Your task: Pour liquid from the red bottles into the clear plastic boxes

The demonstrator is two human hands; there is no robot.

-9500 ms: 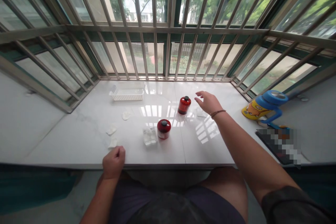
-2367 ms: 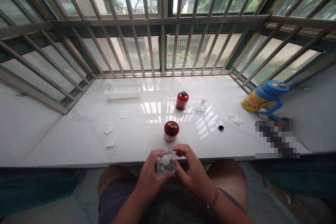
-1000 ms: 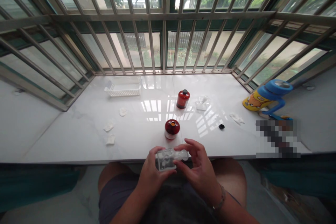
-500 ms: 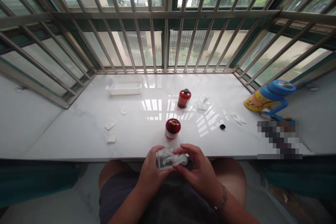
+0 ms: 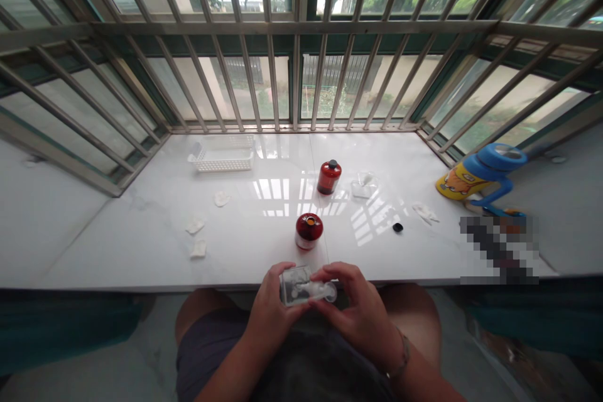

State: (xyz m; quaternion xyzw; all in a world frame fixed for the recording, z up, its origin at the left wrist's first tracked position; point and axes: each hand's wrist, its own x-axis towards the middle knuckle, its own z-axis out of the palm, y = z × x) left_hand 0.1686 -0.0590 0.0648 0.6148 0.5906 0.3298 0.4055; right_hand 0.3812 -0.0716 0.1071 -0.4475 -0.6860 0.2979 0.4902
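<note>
Left hand [image 5: 269, 303]: fingers curled around the left side of the clear box.
Right hand [image 5: 358, 301]: thumb and fingertips pinching the translucent piece [image 5: 325, 291], round-ended, at the box's right side.
Clear box [image 5: 291, 294]: between both hands, at the middle of the near edge of the surface [image 5: 141, 239].
Front red bottle [image 5: 309, 233]: uncapped, just beyond the hands; pale label low down, writing too small to read.
Rear red bottle [image 5: 328, 179]: capped, nearer the far edge.
Black cap [image 5: 397, 227]: toward the right edge.
Blue-and-yellow flask [image 5: 478, 173]: at the right edge, cartoon figure printed on its side.
White basket [image 5: 221, 162]: near the far left corner.
</note>
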